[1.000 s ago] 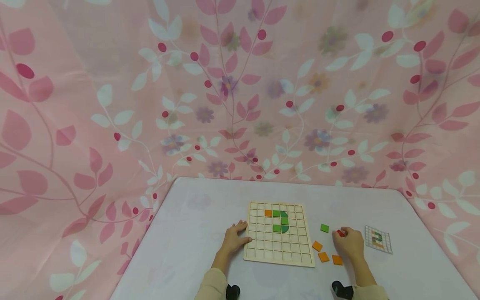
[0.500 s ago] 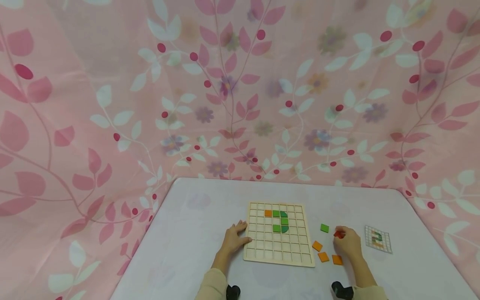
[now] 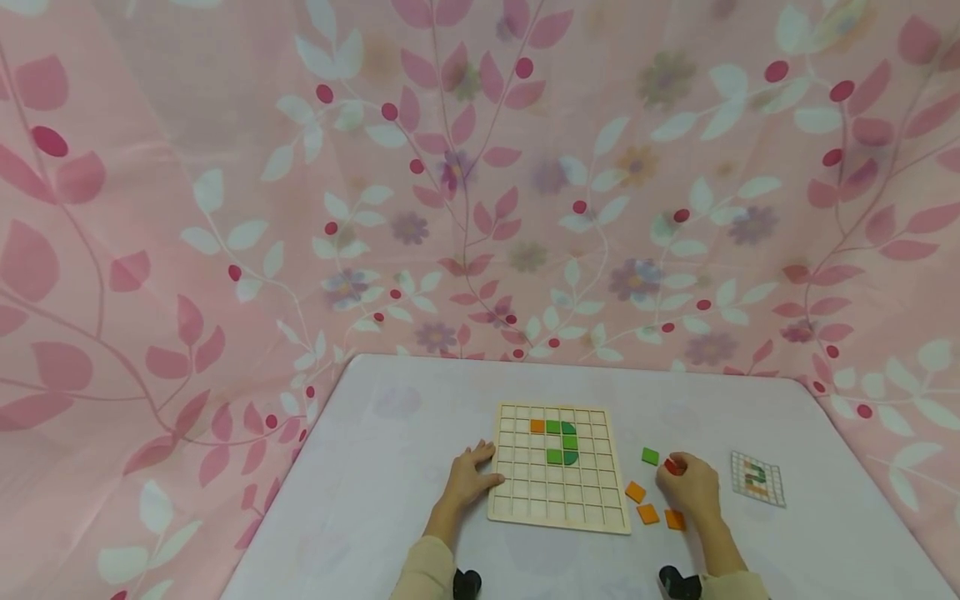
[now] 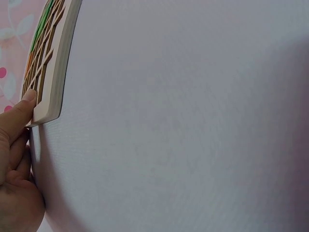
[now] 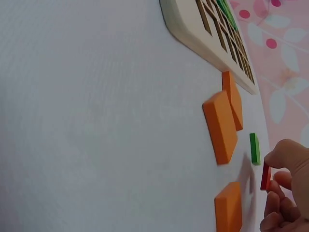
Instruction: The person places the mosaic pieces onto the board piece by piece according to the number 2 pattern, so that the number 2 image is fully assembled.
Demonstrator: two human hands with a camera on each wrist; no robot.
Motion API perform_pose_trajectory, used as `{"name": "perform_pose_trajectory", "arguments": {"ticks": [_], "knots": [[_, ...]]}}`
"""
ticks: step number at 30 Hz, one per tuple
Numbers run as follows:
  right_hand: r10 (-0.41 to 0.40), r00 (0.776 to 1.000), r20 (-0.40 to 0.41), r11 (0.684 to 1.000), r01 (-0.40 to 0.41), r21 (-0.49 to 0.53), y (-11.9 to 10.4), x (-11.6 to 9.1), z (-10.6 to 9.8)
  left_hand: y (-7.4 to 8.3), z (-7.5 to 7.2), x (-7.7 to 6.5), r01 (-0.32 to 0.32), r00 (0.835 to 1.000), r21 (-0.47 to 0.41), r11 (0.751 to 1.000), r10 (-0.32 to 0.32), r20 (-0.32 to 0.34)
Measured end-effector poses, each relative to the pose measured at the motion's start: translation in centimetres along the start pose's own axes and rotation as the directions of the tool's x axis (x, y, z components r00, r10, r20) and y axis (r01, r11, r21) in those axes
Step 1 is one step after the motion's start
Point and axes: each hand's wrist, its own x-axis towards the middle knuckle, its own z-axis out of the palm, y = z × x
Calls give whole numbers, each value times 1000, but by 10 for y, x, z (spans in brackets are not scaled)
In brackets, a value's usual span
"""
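Observation:
At the left side of a wooden grid board [image 3: 551,492] rests my left hand [image 3: 463,482], fingers spread along the edge. In the left wrist view the thumb [image 4: 30,95] lies on top of the board's rim. My right hand [image 3: 693,490] pinches a small red tile [image 5: 266,176] between thumb and fingers, beside a loose green tile [image 3: 650,456]; the hand partly covers the red tile in the head view. Set in the board are an orange tile [image 3: 537,426] and several green pieces [image 3: 570,442], square and rounded, forming a hooked shape.
Three orange tiles [image 3: 648,514] lie between the board and my right forearm. A printed grid card [image 3: 757,479] with a coloured figure lies to the right of that hand. Behind the white table [image 3: 420,392] hangs a pink floral cloth [image 3: 480,250].
My right hand has shifted slightly left, bringing the red tile closer to the green one, and the tile's angle in the fingers has changed. The left hand and the board stay put.

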Motion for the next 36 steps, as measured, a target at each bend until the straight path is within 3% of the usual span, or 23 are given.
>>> {"name": "perform_pose_trajectory", "arguments": {"ticks": [4, 7, 14, 18, 22, 27, 30, 36], "knots": [[-110, 991, -71, 989, 116, 90, -17, 3, 13, 1, -1, 0, 7, 1000, 11, 1000, -7, -2], [-206, 972, -111, 961, 222, 162, -38, 4, 28, 2, -2, 0, 18, 1000, 12, 1000, -18, -3], [-334, 939, -86, 882, 343, 322, -87, 6, 74, 1, -2, 1, 9, 1000, 4, 1000, -9, -2], [-405, 913, -38, 860, 395, 324, -106, 3, 99, 1, -2, 1, -8, 1000, 1, 1000, 8, -2], [-443, 896, 19, 861, 419, 290, -114, -1, 117, 0, -2, 0, -13, 1000, 6, 1000, 13, 1], [-452, 891, 50, 869, 426, 252, -119, -4, 127, 1, -2, -1, 4, 1000, 16, 1000, -4, 9], [-481, 876, 45, 857, 458, 237, -119, -3, 127, 1, -1, -1, 13, 1000, 28, 1000, -13, 9], [-582, 813, 12, 798, 568, 201, -116, 0, 127, 1, -1, -1, 18, 1000, 29, 999, -18, 9]]}}
